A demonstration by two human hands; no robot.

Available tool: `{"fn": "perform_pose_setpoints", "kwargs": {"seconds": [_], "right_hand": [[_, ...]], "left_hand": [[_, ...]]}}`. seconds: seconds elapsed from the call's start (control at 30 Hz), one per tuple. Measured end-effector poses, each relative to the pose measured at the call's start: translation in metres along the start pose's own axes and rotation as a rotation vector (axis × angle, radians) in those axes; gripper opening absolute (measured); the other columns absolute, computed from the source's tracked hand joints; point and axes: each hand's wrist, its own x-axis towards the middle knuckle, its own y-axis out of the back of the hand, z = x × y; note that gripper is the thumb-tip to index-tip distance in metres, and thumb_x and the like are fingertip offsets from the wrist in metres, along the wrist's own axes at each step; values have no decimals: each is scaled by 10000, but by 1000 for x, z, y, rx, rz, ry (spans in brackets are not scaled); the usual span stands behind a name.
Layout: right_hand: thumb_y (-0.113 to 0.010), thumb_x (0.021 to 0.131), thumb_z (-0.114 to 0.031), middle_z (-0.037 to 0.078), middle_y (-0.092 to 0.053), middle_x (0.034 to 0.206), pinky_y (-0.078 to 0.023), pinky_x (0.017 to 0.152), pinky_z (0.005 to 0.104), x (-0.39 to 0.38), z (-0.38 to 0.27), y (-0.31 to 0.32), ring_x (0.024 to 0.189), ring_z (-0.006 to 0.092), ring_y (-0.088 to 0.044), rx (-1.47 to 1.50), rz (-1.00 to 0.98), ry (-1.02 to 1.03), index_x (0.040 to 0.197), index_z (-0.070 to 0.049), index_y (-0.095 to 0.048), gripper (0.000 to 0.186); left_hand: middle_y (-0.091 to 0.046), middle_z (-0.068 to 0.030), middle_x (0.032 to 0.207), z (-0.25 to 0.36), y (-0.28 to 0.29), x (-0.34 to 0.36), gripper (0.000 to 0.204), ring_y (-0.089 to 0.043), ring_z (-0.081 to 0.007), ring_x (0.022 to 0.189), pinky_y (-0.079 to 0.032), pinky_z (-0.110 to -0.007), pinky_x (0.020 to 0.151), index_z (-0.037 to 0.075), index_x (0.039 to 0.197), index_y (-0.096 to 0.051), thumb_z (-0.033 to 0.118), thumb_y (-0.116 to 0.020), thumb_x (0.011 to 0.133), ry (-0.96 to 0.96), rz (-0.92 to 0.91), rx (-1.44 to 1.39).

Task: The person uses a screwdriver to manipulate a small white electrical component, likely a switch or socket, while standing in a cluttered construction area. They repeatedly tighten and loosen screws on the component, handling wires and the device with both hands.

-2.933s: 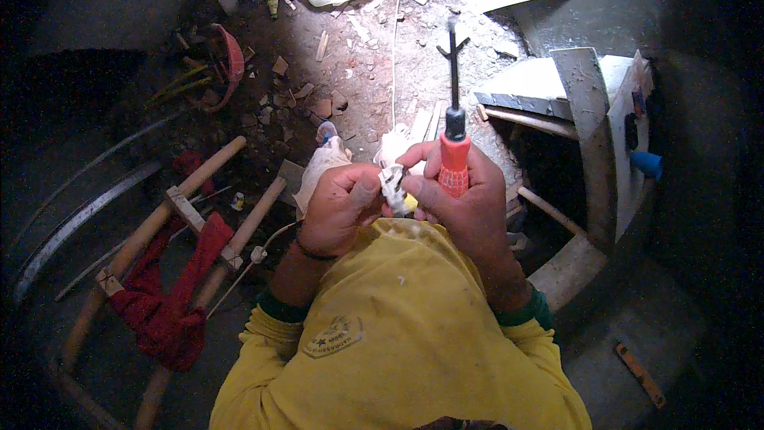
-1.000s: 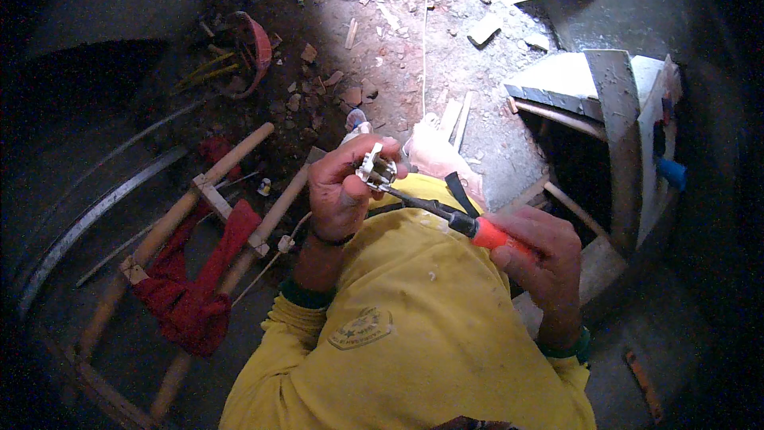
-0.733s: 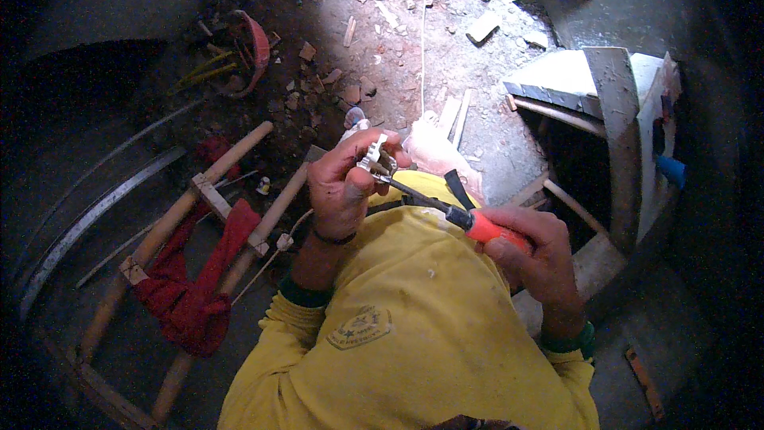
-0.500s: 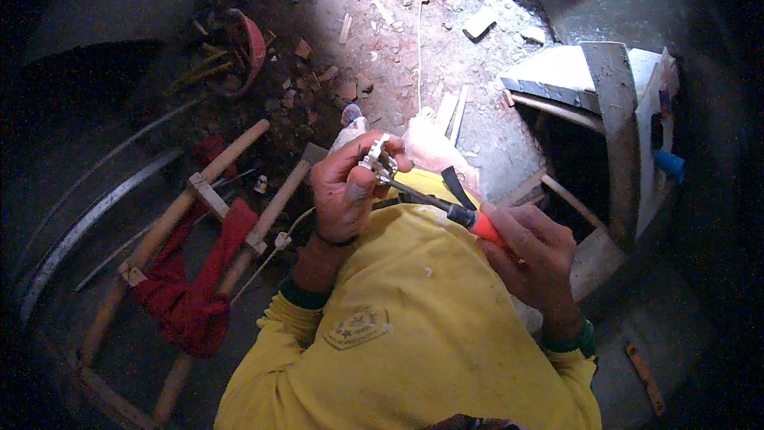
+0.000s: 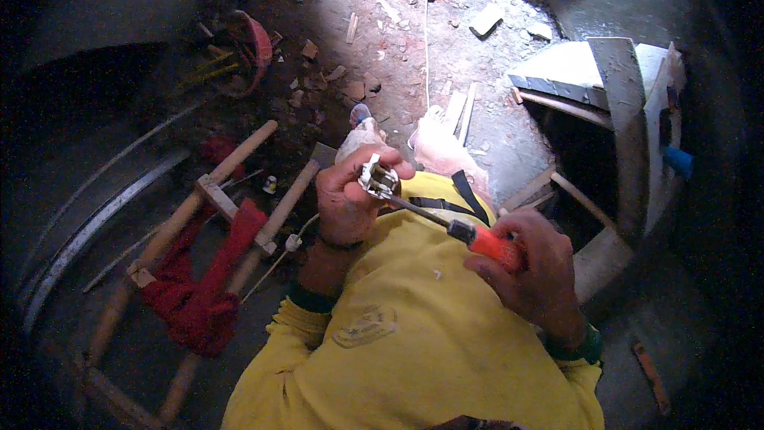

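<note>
One head-worn fisheye looks down from close above the left hand (image 5: 347,201) and right hand (image 5: 536,267).

White fitting (image 5: 377,180), hollow, pinched in person's left hand (image 5: 347,205). Screwdriver (image 5: 461,230): red-orange handle in right hand (image 5: 539,264), dark shaft slanting, tip at fitting.

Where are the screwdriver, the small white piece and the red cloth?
Screwdriver (image 5: 461,229): head view, on the dark collar between shaft and red handle.
Small white piece (image 5: 371,178): head view, on its side wall.
Red cloth (image 5: 199,316): head view, on its lower folds.
</note>
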Motion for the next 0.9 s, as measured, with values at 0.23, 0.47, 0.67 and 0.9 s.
{"fn": "perform_pose_setpoints", "kwargs": {"seconds": [0.23,0.47,0.67,0.9], "right_hand": [[-780,777,-202,123,-607,758,-499,567,386,-2,-2,7,626,291,-612,-70,-183,-61,882,-40,-605,260],[-807,735,-170,160,-653,842,-501,594,346,5,-12,7,683,275,-640,-59,-265,-150,883,-2,-608,299],[-791,751,-132,151,-648,873,-491,584,327,19,-13,-3,661,263,-629,-90,-198,-120,878,-2,-601,263],[-826,708,-103,126,-613,854,-477,545,310,24,-19,-13,637,217,-606,-144,-154,-44,850,-17,-541,330]], "left_hand": [[-693,-168,892,-11,13,-23,740,-686,-204,760,-562,-312,642,-67,1047,-647,639,-629,828,49,-84,162],[-698,-147,933,-18,27,-23,733,-686,-184,788,-555,-297,691,-54,1057,-653,643,-614,831,109,-80,308],[-692,-138,981,-17,35,-22,767,-680,-180,807,-564,-298,693,-56,1101,-620,640,-657,781,205,-45,150],[-677,-162,1012,-16,46,-25,813,-685,-205,801,-590,-323,666,-55,1148,-586,633,-722,737,264,1,144]]}}
